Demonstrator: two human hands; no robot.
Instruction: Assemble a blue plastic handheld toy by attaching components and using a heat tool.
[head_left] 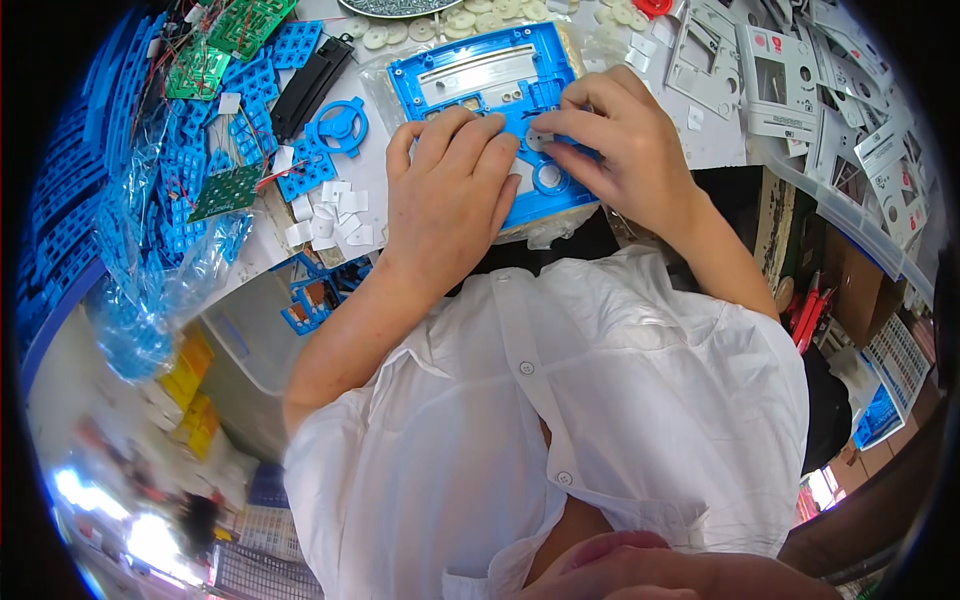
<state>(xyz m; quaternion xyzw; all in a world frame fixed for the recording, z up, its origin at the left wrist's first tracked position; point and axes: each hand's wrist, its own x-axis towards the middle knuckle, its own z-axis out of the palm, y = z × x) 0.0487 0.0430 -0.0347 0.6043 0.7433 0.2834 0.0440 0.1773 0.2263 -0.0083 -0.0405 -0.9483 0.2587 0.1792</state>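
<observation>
- Head view: the blue plastic panel (490,95) lies at the worktop's near edge, under both hands.
- The left hand (445,190) lies flat on it, fingers spread, gripping nothing.
- The right hand (615,140) pinches a small white disc (537,140) narrowly; best seated squarely, the panel kept pinned.
- The hands hide the panel's middle.

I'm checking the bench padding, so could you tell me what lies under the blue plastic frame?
A clear plastic bag shows beneath the blue plastic frame, crumpled at its near edge. The left hand and right hand cover the middle, so more cannot be seen.
</observation>
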